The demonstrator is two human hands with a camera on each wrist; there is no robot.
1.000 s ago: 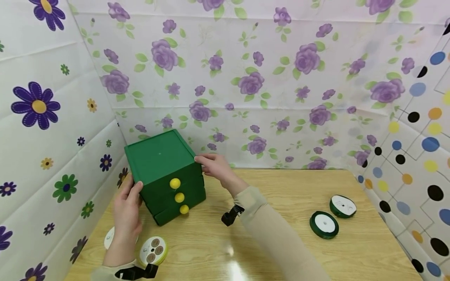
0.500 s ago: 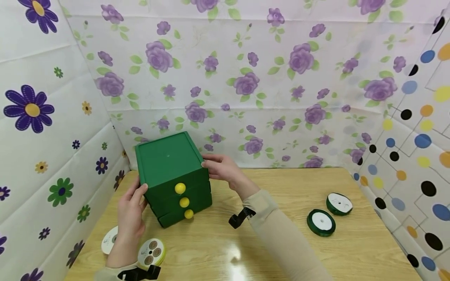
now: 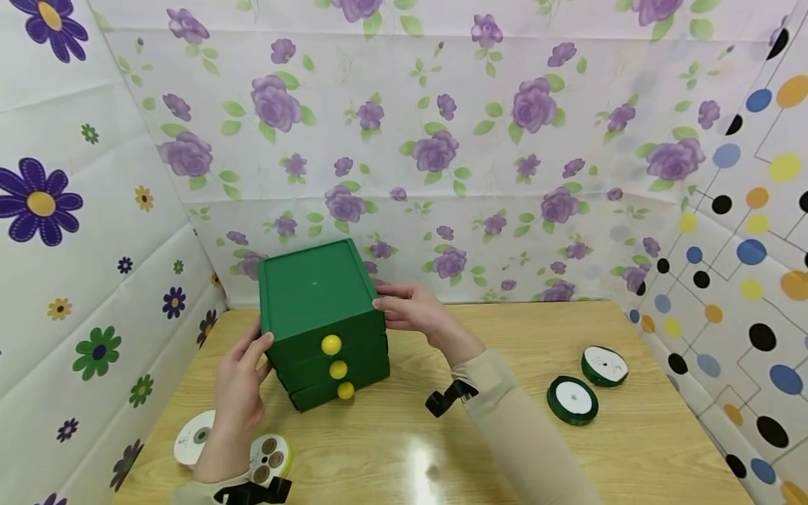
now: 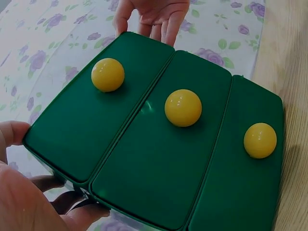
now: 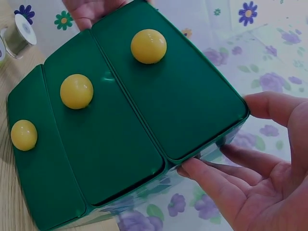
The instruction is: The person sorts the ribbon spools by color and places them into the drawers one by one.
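Note:
A green drawer unit (image 3: 315, 287) with three stacked drawers stands at the left of the table, its front angled slightly toward the right. Each drawer carries a round yellow knob (image 4: 183, 108). My left hand (image 3: 238, 386) holds the unit's left side, thumb at the top front corner and fingers along the side wall. On the opposite side, my right hand (image 3: 421, 315) grips near the upper right edge, its thumb at the front corner in the right wrist view and its fingers against the side. All three drawers are pushed in.
Two ribbon spools lie at the front left: a white-faced spool (image 3: 189, 440) and a yellow-edged spool (image 3: 270, 459), partly behind my left forearm. Two dark green ribbon spools (image 3: 572, 400) (image 3: 604, 365) lie at the right. Patterned cloth walls (image 3: 442, 210) enclose the table (image 3: 480, 435).
The drawer unit has shifted to the right over the table, with both hands moving along on its sides. The head view has turned a little to the right. The spools stay in place.

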